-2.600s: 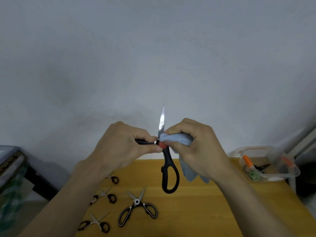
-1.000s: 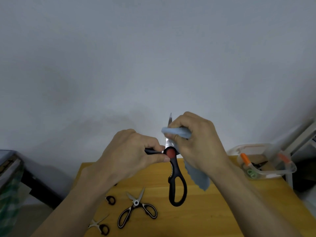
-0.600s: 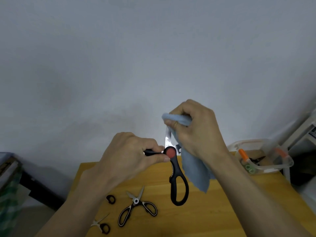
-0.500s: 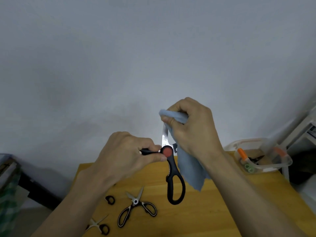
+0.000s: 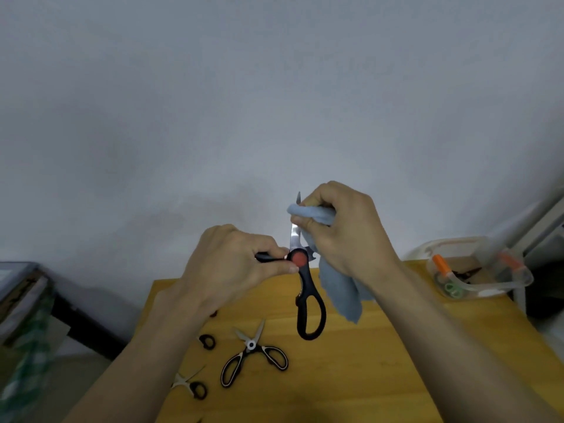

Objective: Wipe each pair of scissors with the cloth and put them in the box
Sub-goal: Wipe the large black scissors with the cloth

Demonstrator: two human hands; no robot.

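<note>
A single head-worn wide-angle view looked forward and down, close over both hands (image 5: 293, 248) and the near surface (image 5: 366, 361); a wall (image 5: 274, 87) filled its upper half, perhaps bowed by the lens.

no readable text, labels or numbers

both hands raised, forearms converging; left hand (image 5: 235, 264) gripping, right hand (image 5: 345, 230) pinching (fingers curled).

Dim, soft light; wide-angle edge distortion
</note>
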